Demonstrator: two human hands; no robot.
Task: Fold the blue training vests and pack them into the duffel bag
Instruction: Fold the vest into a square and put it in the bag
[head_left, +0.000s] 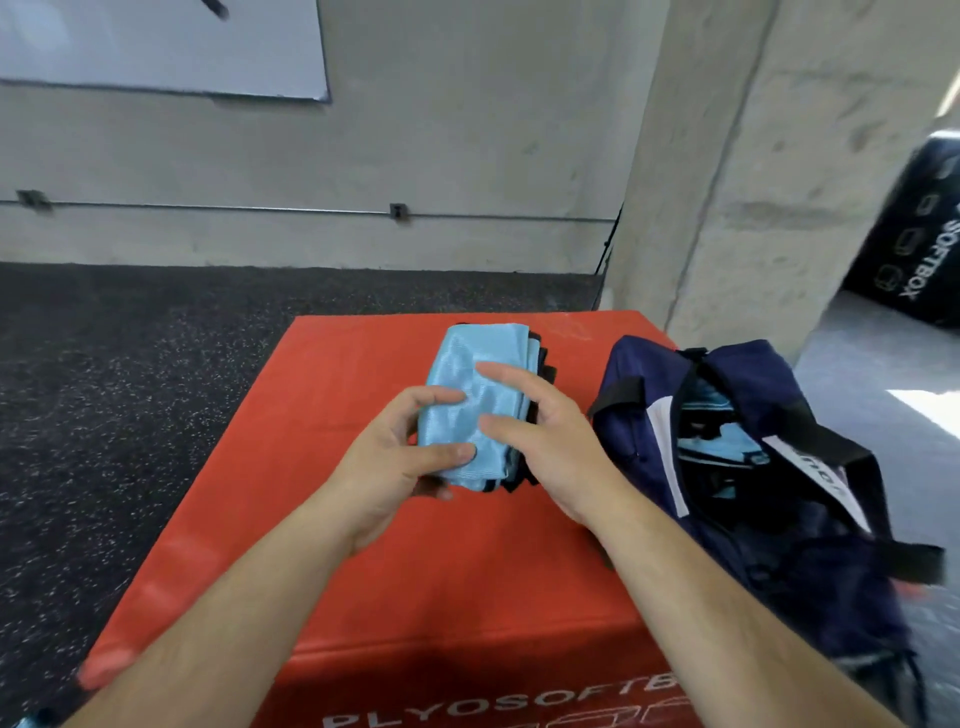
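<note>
A folded light-blue training vest (467, 384) with black trim lies in the middle of a red plyo box (363, 545). My left hand (400, 457) grips the vest's near-left edge, thumb on top and fingers underneath. My right hand (540, 441) is at the vest's right side, with its fingers extended over the fabric. The navy duffel bag (769, 467) stands open on the box's right side, and more light-blue vests (722, 431) show inside it.
The red box sits on dark speckled rubber floor (130, 389). A concrete pillar (753, 182) rises behind the bag, and a black soft box (914, 234) stands at the far right. The bag's black straps (852, 467) hang loose over its opening.
</note>
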